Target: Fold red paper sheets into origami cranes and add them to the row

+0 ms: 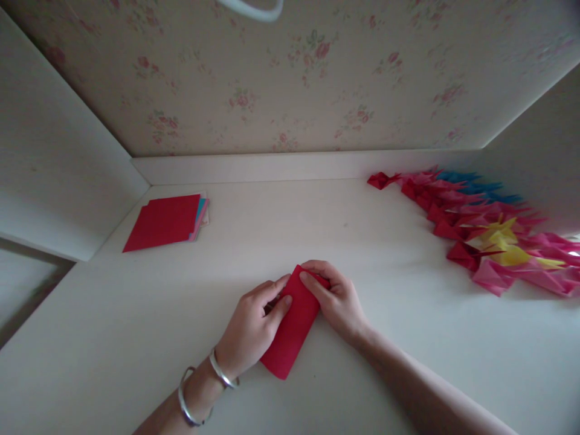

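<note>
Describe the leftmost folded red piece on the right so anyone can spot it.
On the white table, find the colorful cluster of folded paper at the right, then follow it to its far end, near the floral wall. The small, pointed red piece juts out farthest left; the other red ones sit packed closer together.

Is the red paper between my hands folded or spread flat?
Folded over: the red paper is a narrow strip, its lower end curving like a loose bend.
</note>
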{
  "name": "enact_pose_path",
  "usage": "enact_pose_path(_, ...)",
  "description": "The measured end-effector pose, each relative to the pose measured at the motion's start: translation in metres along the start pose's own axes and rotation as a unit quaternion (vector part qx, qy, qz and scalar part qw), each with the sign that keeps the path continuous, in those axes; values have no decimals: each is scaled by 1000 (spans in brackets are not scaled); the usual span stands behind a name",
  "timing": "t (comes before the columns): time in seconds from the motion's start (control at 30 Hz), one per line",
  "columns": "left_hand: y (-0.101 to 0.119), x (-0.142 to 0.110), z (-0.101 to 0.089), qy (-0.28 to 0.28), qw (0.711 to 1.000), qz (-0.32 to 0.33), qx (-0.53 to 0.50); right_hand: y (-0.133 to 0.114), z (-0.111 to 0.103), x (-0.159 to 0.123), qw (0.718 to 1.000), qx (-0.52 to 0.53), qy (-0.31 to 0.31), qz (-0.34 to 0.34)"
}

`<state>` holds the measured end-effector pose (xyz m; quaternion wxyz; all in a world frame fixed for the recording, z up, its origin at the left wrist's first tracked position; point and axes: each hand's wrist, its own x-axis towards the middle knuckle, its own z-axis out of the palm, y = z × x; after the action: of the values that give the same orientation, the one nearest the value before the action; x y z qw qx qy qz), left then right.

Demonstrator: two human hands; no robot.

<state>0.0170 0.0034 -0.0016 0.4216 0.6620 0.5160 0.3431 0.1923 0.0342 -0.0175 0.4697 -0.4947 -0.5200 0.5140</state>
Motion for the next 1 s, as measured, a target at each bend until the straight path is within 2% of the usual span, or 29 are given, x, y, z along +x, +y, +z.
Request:
enact_pose_path(0.37, 0, 0, 0, 2, 1000, 13, 24, -3, 0, -2, 1000, -15, -15, 1)
enact_pose_path(0.6, 0, 1, 1, 0, 999, 20, 28, 0, 0, -3, 999, 27, -26, 27)
enact_pose_path(0.83, 0, -1, 0, -2, 999, 25, 31, 3, 1, -4, 999, -6, -31, 16)
enact_pose_path(1.0, 0, -1, 2, 0, 999, 15, 32, -1, 2, -2, 999, 28, -8, 31)
